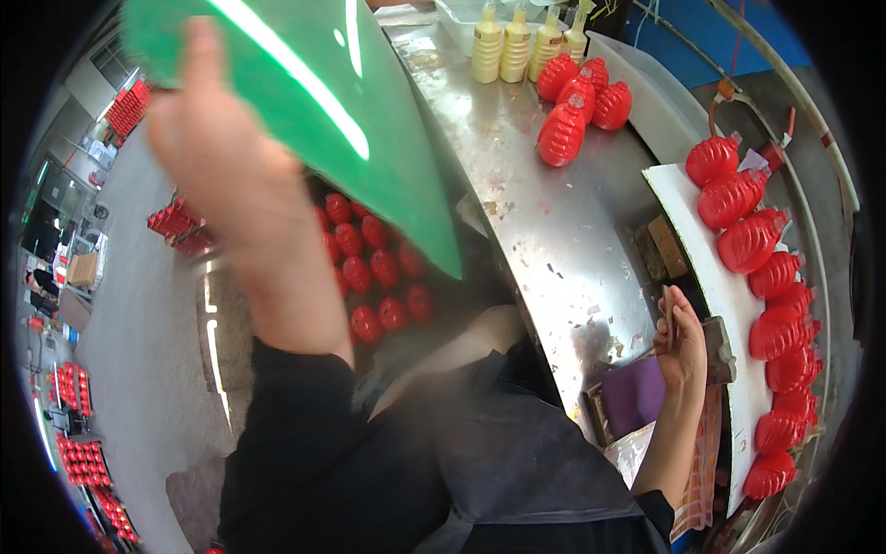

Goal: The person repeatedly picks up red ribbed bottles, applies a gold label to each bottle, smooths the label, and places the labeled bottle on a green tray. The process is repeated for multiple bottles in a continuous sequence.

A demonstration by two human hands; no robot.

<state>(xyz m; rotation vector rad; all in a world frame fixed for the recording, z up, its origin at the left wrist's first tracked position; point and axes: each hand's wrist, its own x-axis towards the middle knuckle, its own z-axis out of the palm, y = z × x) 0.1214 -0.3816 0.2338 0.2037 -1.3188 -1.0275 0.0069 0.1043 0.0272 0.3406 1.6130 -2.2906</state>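
Observation:
My left hand [221,157], smeared by motion, is raised at the upper left and grips the edge of a large glossy green sheet [369,111]. Below that sheet several red rounded pieces [355,245] stand in rows, partly covered by it. Over at the right edge of the metal table, my right hand [685,351] is closed around a small flat brownish piece [668,305], whose kind I cannot make out. A purple block [632,392] lies beside that wrist.
Several red ribbed bottles [752,240] line a white board [678,189] at the right. More red bottles [561,134] and cream-filled bottles [515,54] stand on the metal table [517,194], which is flecked with scraps. Racks of red pieces [83,457] stand far left.

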